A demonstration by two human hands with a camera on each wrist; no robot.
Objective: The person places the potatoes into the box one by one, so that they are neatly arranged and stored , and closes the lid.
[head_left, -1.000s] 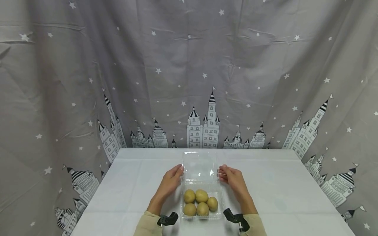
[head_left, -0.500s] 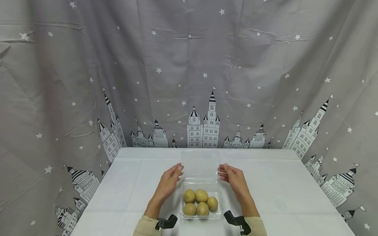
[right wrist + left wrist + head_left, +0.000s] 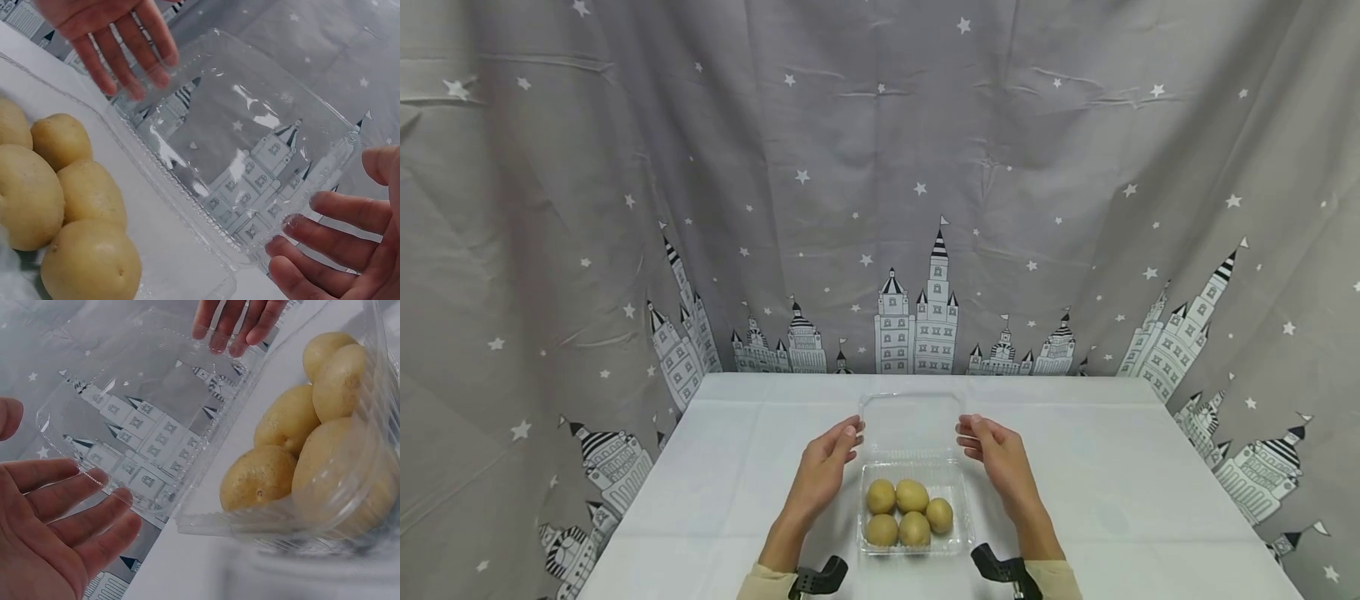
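A clear plastic clamshell container (image 3: 957, 546) sits on the white table, its hinge at the far side. Several yellow-brown potatoes (image 3: 912, 497) lie in its base. The see-through lid (image 3: 912, 423) stands raised behind them. At the lid's left edge is my left hand (image 3: 820, 471), with fingers extended; in the left wrist view its fingertips (image 3: 120, 497) lie against the plastic. My right hand (image 3: 1006, 467) is at the opposite edge, fingers fairly straight, and the right wrist view shows its fingertips (image 3: 294, 222) at the lid's side. Neither hand curls round the lid.
The white table (image 3: 1120, 483) extends to both sides of the container. A grey curtain (image 3: 1037, 167) printed with stars and castles hangs behind its far edge. Each wrist wears a black camera mount (image 3: 820, 577).
The lid has tilted up toward me; its top edge looks wider and glare on it has faded. Both hands have followed slightly, standing a little farther apart. The potatoes have stayed put.
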